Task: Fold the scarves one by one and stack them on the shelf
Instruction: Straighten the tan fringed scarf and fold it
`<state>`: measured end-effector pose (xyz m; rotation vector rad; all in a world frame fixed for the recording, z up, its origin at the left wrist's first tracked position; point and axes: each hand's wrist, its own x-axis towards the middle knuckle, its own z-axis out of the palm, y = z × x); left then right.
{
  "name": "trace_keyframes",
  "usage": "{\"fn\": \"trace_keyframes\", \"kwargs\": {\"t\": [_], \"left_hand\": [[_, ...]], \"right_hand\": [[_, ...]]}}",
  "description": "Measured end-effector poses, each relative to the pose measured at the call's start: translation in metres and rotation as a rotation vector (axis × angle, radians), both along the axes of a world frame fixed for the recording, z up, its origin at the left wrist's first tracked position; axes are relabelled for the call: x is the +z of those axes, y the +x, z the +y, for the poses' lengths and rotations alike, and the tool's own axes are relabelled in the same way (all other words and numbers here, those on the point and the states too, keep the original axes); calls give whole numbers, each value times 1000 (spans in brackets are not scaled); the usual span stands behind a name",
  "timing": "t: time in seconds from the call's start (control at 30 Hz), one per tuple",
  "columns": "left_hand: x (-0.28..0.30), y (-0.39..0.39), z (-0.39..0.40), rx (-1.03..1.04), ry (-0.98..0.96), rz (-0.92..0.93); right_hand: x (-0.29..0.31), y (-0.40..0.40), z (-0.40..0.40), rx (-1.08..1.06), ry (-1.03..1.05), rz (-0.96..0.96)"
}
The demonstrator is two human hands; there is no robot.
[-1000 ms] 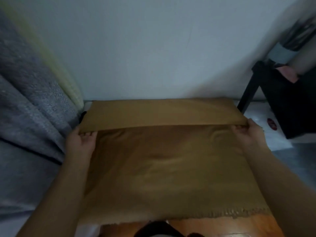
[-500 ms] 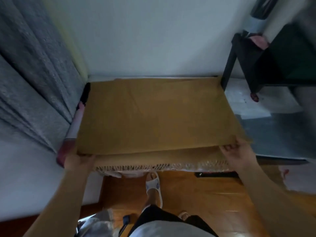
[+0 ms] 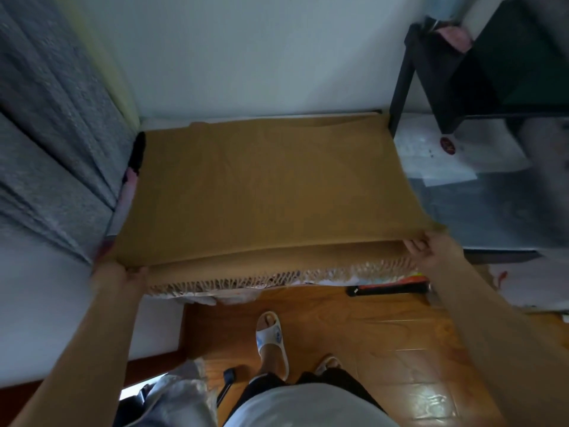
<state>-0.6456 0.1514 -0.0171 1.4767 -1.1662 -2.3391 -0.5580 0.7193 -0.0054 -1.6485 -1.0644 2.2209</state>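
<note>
A mustard-brown scarf [image 3: 271, 186] lies spread over a low surface against the white wall, folded over itself so its top layer reaches nearly to the near edge. A fringed hem [image 3: 277, 277] of the lower layer hangs over that edge. My left hand [image 3: 123, 272] pinches the top layer's near-left corner. My right hand [image 3: 431, 246] pinches the near-right corner. A black shelf unit [image 3: 462, 72] stands at the upper right.
A grey curtain [image 3: 52, 134] hangs at the left. White papers [image 3: 437, 161] and a grey surface [image 3: 480, 211] lie right of the scarf. Below are a wooden floor [image 3: 354, 334], my slippered foot [image 3: 271, 337], a black bar [image 3: 388, 289] and crumpled fabric [image 3: 178, 392].
Both hands have drawn the scarf's far edge toward me, laying the top layer over the lower one. The view has tilted down, showing the floor and my feet.
</note>
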Motion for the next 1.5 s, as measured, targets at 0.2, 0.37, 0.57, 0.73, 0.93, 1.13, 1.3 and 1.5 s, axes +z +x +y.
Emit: {"fn": "trace_keyframes", "kwargs": {"t": [0.2, 0.37, 0.57, 0.73, 0.93, 1.13, 1.3, 1.5], "left_hand": [[-3, 26, 0, -163, -164, -42], [-25, 26, -13, -235, -131, -203], [-29, 34, 5, -141, -535, -347], [-25, 56, 83, -1137, -1427, -182], [-31, 55, 153, -1671, -1537, -99], [-18, 69, 139, -1638, -1495, -109], [-14, 57, 55, -1127, -1329, -476], [-22, 23, -23, -1197, -1583, -500]], "right_hand": [[-7, 25, -19, 9, 21, -83], [-9, 29, -23, 42, 6, -108], [-11, 37, -13, 65, 42, -128], [-14, 31, -2, 75, 127, -165], [-17, 23, 17, 160, 482, -267], [-7, 25, -18, 601, 1173, -609], [-12, -19, -112, 1278, 1457, -220], [-11, -60, -186, 1577, 1437, -120]]}}
